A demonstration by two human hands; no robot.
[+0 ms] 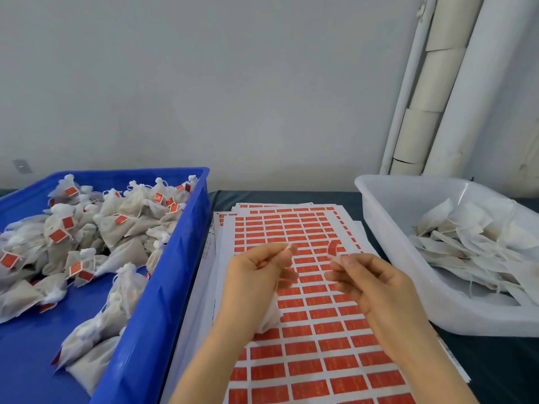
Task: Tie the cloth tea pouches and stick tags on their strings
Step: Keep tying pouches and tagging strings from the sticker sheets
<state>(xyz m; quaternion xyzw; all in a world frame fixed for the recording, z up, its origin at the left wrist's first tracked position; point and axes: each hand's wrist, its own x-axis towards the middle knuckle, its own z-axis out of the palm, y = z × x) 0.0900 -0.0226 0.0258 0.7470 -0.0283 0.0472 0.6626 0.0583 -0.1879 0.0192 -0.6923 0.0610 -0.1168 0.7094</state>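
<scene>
The tagging step is in hand. The left hand (256, 275) has its fingers curled round a white cloth pouch (267, 316), whose body bulges out below the palm, while its thumb and forefinger are pinched together at the top, apparently on the string, though that is too fine and blurred to be sure of. The right hand (379, 290), just beside it but not touching, pinches a peeled red tag (332, 248) that stands up curved from its fingertips. Both hands hover over the sticker sheets (315, 339) spread directly beneath them on the dark tabletop (495, 360). To the left of the hands a blue crate (175, 258) holds tied pouches (116, 225) that already carry red tags; to the right a white tub (388, 228) holds flat pouches (466, 243) with loose strings and no tags. The next move likely calls for bringing the two pinches together, laying the string across the sticky face and folding the tag shut over it. The tag is limp and could stick to a finger or crease askew, so the string should be taut first.
</scene>
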